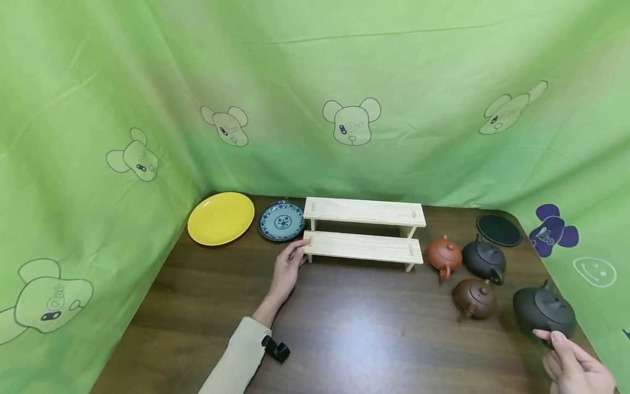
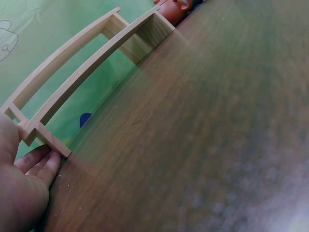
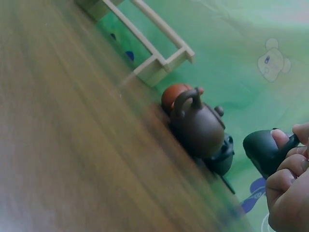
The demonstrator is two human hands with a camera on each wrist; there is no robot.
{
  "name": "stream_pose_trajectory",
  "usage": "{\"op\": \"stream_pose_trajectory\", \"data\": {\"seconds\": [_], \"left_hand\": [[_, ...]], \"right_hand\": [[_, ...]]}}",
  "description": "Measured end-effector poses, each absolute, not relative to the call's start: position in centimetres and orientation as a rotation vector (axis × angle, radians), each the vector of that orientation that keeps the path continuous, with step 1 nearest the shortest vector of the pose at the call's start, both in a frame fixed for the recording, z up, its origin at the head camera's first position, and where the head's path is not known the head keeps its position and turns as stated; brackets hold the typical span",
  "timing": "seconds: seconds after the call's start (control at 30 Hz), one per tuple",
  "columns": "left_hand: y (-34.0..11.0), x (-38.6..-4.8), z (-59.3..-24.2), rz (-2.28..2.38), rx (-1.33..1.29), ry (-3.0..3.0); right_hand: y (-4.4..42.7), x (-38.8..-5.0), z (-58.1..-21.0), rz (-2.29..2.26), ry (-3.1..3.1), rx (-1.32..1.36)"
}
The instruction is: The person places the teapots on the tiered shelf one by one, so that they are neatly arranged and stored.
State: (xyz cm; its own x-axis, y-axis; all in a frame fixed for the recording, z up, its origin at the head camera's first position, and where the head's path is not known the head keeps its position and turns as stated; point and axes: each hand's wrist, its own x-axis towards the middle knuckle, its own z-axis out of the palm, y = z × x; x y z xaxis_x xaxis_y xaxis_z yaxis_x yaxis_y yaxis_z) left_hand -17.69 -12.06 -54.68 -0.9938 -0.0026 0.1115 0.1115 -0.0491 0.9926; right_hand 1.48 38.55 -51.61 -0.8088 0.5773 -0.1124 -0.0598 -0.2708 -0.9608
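Right hand (image 1: 578, 364) is nearest, bottom right, fingers curled on the handle of a black teapot (image 1: 541, 314); thumb on top, nothing else held. Teapot sits at the right side of the counter (image 1: 354, 350), right of the brown teapot (image 1: 473, 298). Right wrist view suggests it's off the surface, with cloth (image 1: 275, 65) showing behind.

Handling, my read: fired clay or similar, so rigid, moderately heavy, brittle at spout and lid knob. Matte skin, probably not very slippery. Lid looks loose-fitting; keep it level. Handle is the right hold, but the body hangs out in front, so expect nose-down torque.

Orientation: spout points away from the person, handle toward them. Long axis is spout-to-handle, running roughly front to back. Can't tell tilt exactly.

Left hand (image 1: 287, 271) pinches the left end of the wooden stand's (image 1: 364, 246) lower shelf, fingers bent, some over the top, others by the leg. Can't tell how tight. Stand looks stiff and light, could slide if bumped; end is a good hold. Its long axis runs left-right.

Also there: orange-red teapot (image 1: 443, 253) and second black teapot (image 1: 484, 258) right of the stand; yellow plate (image 1: 220, 219) and blue-patterned plate (image 1: 281, 220) left.
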Motion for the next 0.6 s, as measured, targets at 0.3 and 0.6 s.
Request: {"op": "stream_pose_trajectory", "data": {"seconds": [0.3, 0.6], "left_hand": [[-11.9, -17.7, -54.4, -2.233, -0.124, -2.085], [-12.0, -17.7, -54.4, -2.237, -0.126, -2.080]], "right_hand": [[37.5, 1.2, -50.2, 2.122, -1.581, -0.507], [36.5, -0.1, -48.0, 2.225, -1.504, -0.405]]}}
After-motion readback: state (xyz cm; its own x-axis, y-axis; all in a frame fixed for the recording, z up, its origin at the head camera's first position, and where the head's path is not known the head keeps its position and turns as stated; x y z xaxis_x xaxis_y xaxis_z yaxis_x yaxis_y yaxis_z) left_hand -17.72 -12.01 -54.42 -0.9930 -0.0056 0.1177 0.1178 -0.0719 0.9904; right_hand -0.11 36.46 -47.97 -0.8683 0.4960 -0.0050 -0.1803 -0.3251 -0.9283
